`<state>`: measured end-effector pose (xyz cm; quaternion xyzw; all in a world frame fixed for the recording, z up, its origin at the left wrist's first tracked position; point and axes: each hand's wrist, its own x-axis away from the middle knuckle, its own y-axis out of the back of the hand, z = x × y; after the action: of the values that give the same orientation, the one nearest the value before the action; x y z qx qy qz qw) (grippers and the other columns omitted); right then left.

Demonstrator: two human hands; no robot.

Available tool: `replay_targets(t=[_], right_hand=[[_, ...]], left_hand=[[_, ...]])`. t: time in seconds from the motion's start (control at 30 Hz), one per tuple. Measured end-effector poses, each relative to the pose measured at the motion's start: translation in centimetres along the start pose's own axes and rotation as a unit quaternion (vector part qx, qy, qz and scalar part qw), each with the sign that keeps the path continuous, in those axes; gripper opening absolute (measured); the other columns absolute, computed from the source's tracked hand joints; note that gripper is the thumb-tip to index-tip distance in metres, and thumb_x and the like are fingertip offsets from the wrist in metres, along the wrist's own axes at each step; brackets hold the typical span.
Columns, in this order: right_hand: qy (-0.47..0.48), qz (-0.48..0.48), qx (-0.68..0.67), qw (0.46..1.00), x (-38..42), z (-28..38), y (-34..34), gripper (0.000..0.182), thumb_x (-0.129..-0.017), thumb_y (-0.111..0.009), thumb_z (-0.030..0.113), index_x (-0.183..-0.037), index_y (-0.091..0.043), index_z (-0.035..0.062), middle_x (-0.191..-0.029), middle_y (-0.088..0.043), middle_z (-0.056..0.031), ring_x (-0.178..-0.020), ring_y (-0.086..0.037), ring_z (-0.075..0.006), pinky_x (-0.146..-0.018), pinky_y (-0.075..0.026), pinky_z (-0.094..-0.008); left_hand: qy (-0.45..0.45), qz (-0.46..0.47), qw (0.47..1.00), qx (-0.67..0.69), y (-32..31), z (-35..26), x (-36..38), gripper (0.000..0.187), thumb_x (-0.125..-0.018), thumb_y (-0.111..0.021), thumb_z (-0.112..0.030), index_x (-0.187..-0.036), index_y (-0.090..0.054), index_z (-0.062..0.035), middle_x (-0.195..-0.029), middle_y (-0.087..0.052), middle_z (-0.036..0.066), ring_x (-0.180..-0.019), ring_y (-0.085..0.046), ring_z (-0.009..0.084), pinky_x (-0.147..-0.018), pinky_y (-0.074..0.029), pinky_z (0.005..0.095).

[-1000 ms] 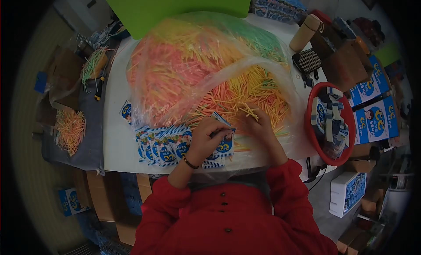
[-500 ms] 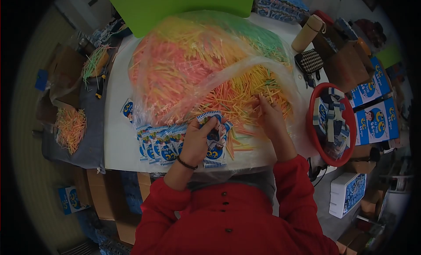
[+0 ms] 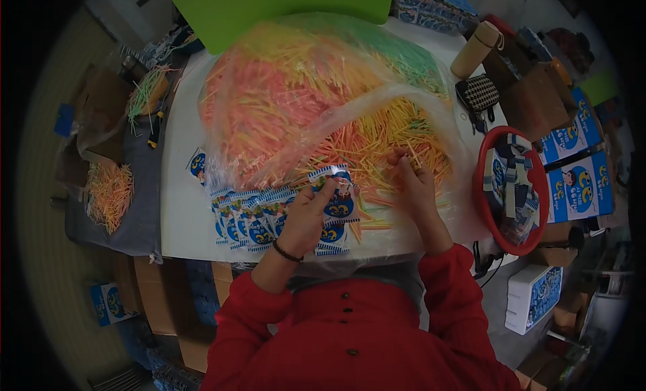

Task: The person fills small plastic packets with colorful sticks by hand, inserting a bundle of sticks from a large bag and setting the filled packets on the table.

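Observation:
My left hand [image 3: 304,219] grips a small blue-and-white printed packet [image 3: 340,196] between thumb and fingers, above the table's front part. Beneath and beside it, several similar packets [image 3: 259,226] lie overlapping in a row. My right hand [image 3: 418,188] is over the open side of a large clear plastic bag [image 3: 397,89], its fingertips pinched together on a few thin coloured sticks [image 3: 416,163]. Heaped in the bag are pink, yellow, orange and green sticks [image 3: 282,108]. Some loose sticks [image 3: 373,224] lie on the table between my hands.
A red basket [image 3: 479,189] with packets stands at the right edge of the white table [image 3: 180,216]. Behind it are a checked pouch [image 3: 478,93] and a beige bottle [image 3: 476,51]. More sticks [image 3: 110,196] lie on a grey surface at left. Printed boxes [image 3: 580,189] stand at right.
My left hand has raised the packet slightly and turned its printed front into fuller view. My right hand has stayed over the sticks, its fingers drawn closer together.

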<state>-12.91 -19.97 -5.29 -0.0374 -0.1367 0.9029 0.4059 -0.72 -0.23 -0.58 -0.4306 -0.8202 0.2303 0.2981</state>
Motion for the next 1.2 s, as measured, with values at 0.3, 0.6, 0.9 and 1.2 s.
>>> replay_targets(t=[0.3, 0.6, 0.9, 1.2], right_hand=[[-0.13, -0.066, -0.248, 0.958, -0.2, 1.7, 0.0, 0.02, -0.101, -0.049, 0.02, -0.113, -0.057, 0.0064, -0.11, -0.06, -0.0043, -0.097, -0.058, -0.0119, -0.082, -0.049, -0.029], [0.041, 0.082, 0.209, 0.974, 0.8, 0.3, 0.7, 0.023, -0.103, -0.04, 0.02, -0.105, -0.057, 0.0036, -0.1, -0.062, -0.0054, -0.096, -0.058, -0.013, -0.084, -0.047, -0.0279], [0.057, 0.193, -0.154, 0.967, 4.3, 8.7, -5.9, 0.025, -0.104, -0.037, 0.027, -0.094, -0.048, 0.007, -0.109, -0.065, -0.015, -0.125, -0.047, -0.0263, -0.107, -0.032, -0.0409], [0.151, 0.299, 0.081, 0.939, 3.7, 6.9, -6.9, 0.022, -0.103, -0.037, 0.024, -0.1, -0.05, 0.0063, -0.113, -0.066, -0.0104, -0.137, -0.034, -0.0292, -0.111, -0.023, -0.0471]], left_hand=[[0.012, 0.022, 0.997, 0.073, 0.6, 0.3, 0.2, 0.027, -0.101, -0.049, -0.02, -0.121, -0.055, -0.0027, -0.113, -0.065, 0.008, -0.1, -0.065, 0.0164, -0.087, -0.054, 0.0329], [-0.029, -0.001, 0.996, -0.086, -0.8, -0.4, 0.9, 0.022, -0.097, -0.057, -0.017, -0.109, -0.067, -0.001, -0.091, -0.069, 0.0, -0.078, -0.062, 0.0045, -0.067, -0.049, 0.0191], [-0.138, 0.036, 0.936, -0.321, 0.2, 0.3, 0.9, 0.015, -0.085, -0.071, -0.008, -0.098, -0.073, -0.0014, -0.075, -0.067, -0.002, -0.068, -0.057, 0.0018, -0.06, -0.045, 0.0182], [-0.21, 0.048, 0.897, -0.386, 0.4, 0.2, 1.1, 0.018, -0.085, -0.07, -0.009, -0.103, -0.072, -0.0035, -0.067, -0.062, -0.003, -0.063, -0.052, 0.0011, -0.056, -0.042, 0.0191]])
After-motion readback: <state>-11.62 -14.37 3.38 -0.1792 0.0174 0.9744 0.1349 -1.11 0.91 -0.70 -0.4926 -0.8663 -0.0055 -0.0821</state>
